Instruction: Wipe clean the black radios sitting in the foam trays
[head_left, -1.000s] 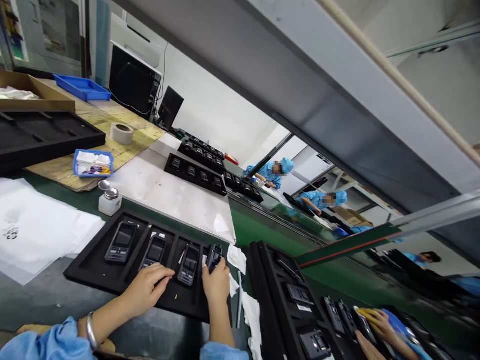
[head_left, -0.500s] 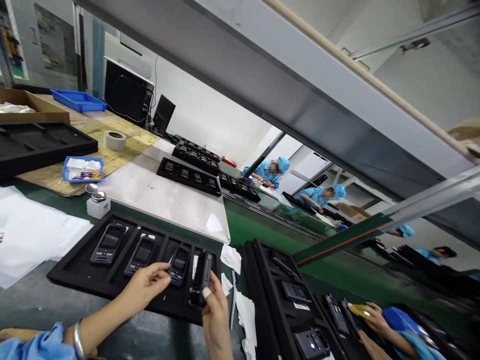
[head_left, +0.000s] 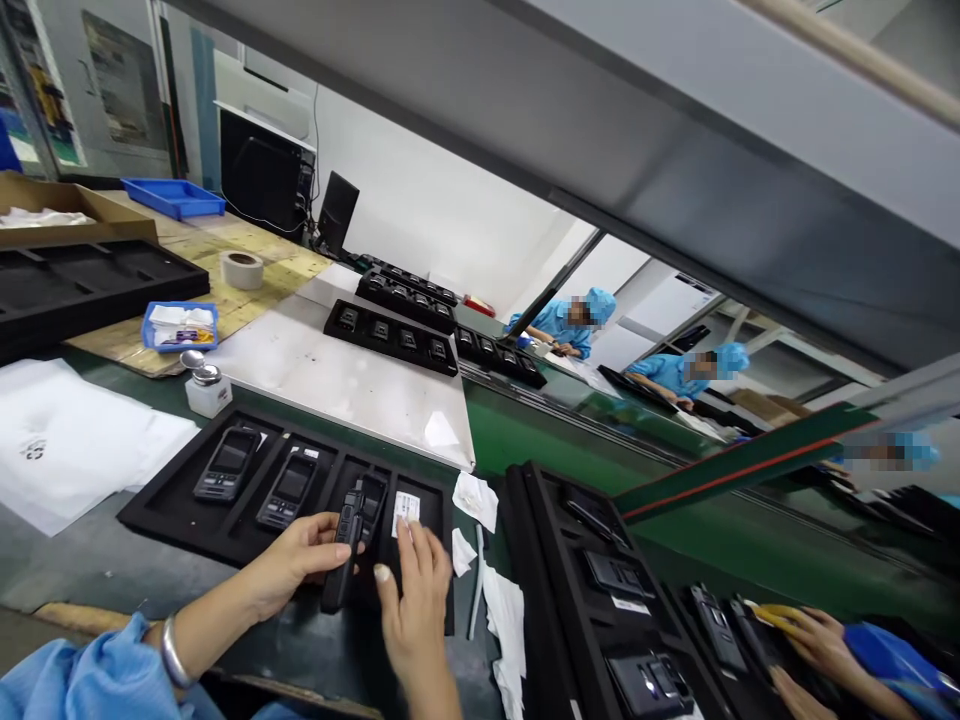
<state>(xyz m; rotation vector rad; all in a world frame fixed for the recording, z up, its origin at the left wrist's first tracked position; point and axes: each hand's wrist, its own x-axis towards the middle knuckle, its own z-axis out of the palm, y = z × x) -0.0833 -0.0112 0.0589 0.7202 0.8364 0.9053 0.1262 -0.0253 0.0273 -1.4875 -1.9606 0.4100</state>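
Note:
In the head view my left hand (head_left: 304,560) is closed around a black rugged handset (head_left: 346,535), held on edge above the front of a black foam tray (head_left: 176,525). My right hand (head_left: 416,590) has its fingers spread and holds nothing. Its fingertips are by a white printed label (head_left: 406,508) in the tray's right-hand compartment; whether they touch it I cannot tell. Two more handsets, the left one (head_left: 229,463) and the middle one (head_left: 288,488), lie face up in their compartments. Another lies behind the held handset, partly hidden.
Stacked foam trays (head_left: 555,590) with handsets stand to the right, beside a co-worker's hands (head_left: 814,640). White wipes (head_left: 504,620) lie between. A dispenser bottle (head_left: 208,390), white sheets (head_left: 75,440) and a blue box (head_left: 180,327) are at left. A shelf (head_left: 600,120) hangs overhead.
The handset has passed from my right hand to my left, moving leftward out of the right-hand compartment's area. My right hand has opened, and the label there now shows. The view has shifted slightly.

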